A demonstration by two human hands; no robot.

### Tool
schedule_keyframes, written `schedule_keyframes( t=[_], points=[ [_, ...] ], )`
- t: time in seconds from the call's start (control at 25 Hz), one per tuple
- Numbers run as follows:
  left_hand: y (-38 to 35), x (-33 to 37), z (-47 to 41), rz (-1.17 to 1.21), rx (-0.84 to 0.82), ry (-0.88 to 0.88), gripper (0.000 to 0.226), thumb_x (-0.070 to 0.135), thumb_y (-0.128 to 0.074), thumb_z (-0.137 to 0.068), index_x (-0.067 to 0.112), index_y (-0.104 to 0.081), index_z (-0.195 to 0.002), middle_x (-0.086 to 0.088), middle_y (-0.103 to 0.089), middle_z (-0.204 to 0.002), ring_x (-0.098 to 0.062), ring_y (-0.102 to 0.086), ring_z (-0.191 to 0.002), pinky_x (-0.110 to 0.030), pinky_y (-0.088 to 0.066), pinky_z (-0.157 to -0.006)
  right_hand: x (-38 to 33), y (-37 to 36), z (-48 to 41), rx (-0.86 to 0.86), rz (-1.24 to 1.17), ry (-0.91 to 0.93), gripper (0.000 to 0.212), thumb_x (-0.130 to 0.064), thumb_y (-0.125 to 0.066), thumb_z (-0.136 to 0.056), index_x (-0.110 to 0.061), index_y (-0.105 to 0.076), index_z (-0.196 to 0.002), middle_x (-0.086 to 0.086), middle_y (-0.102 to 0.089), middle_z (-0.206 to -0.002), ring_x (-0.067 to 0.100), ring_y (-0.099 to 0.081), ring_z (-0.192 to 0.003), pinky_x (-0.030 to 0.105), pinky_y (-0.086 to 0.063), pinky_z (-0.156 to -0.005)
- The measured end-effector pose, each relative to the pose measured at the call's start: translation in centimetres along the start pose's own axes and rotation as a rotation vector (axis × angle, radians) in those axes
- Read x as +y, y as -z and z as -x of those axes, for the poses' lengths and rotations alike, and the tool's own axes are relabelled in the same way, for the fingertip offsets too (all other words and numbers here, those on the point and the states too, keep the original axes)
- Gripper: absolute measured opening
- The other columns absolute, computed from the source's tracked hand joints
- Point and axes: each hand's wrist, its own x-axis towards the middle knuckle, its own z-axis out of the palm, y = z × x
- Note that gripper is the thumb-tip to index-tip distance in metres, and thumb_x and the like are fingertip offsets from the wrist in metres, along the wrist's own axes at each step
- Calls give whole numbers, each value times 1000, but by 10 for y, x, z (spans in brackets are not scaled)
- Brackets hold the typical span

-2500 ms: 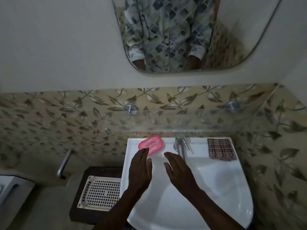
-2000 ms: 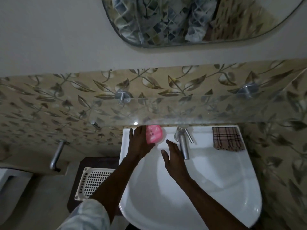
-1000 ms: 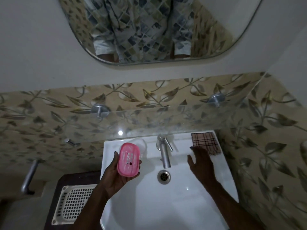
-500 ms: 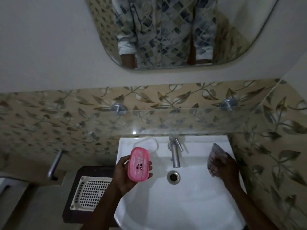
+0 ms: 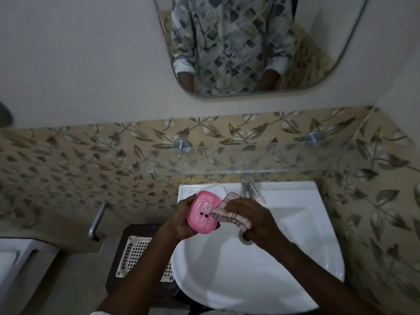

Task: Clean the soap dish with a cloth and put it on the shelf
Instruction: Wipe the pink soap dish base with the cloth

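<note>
Wiping step in hand: your left hand [image 5: 181,221] cups the pink soap dish [image 5: 202,212] from below, fingers curled round its edge, holding it tilted above the left side of the white sink [image 5: 250,269]. Your right hand [image 5: 254,214] grips the checked cloth [image 5: 228,217] bunched under its fingers and presses it onto the dish's slotted face. My read is that cleaning has barely begun, so next rub the cloth across slots and rim, turn the dish for the underside, then lift it to the glass shelf [image 5: 284,160] above the tap [image 5: 246,189] and set it flat, well in from the edge.
</note>
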Motion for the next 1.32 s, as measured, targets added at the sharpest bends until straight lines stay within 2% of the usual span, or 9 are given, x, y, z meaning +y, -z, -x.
schedule_keyframes(
  t=[0.12, 0.48, 0.6, 0.72, 0.8, 0.92, 1.0, 1.08, 1.32],
  points=[
    [-8, -1, 11, -39, -28, 35, 62, 44, -49, -92, -7, -60, -127, -30, -64, -120, -41, -66, -102, -50, -54, -89, 4, -17, 6, -187, 152, 281, 24, -15, -64, -93, -5, -73, -114, 13, -68, -122, 25, -62, -119, 40, -47, -103],
    [-4, -2, 14, -132, -32, 77, 71, 60, -43, -94, 1, -55, -132, -25, -64, -117, -39, -64, -98, -50, -57, -83, 14, -24, 3, -105, 156, 118, 22, -12, -57, -96, 0, -74, -101, 17, -71, -106, 25, -62, -106, 41, -54, -89],
    [-4, -2, 10, -117, -77, 79, 72, 60, -44, -93, -1, -59, -129, -26, -66, -116, -38, -67, -96, -47, -58, -83, 13, -23, 3, -235, 174, 220, 17, -6, -71, -87, -3, -74, -103, 15, -71, -110, 28, -65, -108, 41, -52, -96],
    [-4, -3, 10, -124, -60, 73, 64, 56, -51, -90, 3, -63, -123, -23, -68, -112, -37, -65, -93, -47, -52, -86, 11, -15, -4, -207, 165, 127, 18, 5, -70, -84, 0, -73, -101, 18, -71, -106, 29, -67, -103, 45, -53, -94],
    [-3, -2, 9, -122, -82, 76, 66, 56, -49, -91, 2, -63, -126, -24, -66, -116, -37, -64, -99, -47, -51, -89, 8, -15, -3, -212, 161, 226, 12, -8, -64, -93, -3, -70, -102, 16, -71, -104, 28, -64, -104, 38, -49, -99],
    [-5, -3, 7, -111, -62, 63, 65, 56, -52, -90, 2, -62, -126, -23, -65, -115, -36, -62, -97, -48, -49, -89, 2, -16, -8, -128, 100, 30, 13, 1, -67, -87, 2, -73, -98, 17, -71, -100, 27, -64, -99, 40, -52, -91],
    [-9, -6, 4, -61, -37, 1, 65, 53, -55, -86, 1, -63, -123, -24, -68, -109, -36, -65, -93, -45, -54, -85, -4, -19, -10, -157, 133, -35, 35, 13, -74, -70, 2, -72, -103, 17, -71, -102, 31, -66, -94, 41, -55, -80],
    [-11, -6, -1, -8, -1, -84, 63, 54, -59, -82, 1, -68, -116, -24, -70, -103, -35, -67, -91, -44, -58, -81, -19, -30, -7, -246, 142, -60, 49, 10, -75, -62, -2, -71, -110, 14, -69, -105, 34, -65, -93, 36, -55, -75],
    [-11, -14, -12, 11, 41, -273, 71, 61, -57, -77, 4, -65, -118, -21, -70, -97, -30, -65, -87, -40, -57, -80, -41, -44, -11, -65, 126, -303, 53, 8, -62, -60, -8, -69, -111, 8, -64, -100, 27, -58, -93, 32, -49, -74]
  ],
)
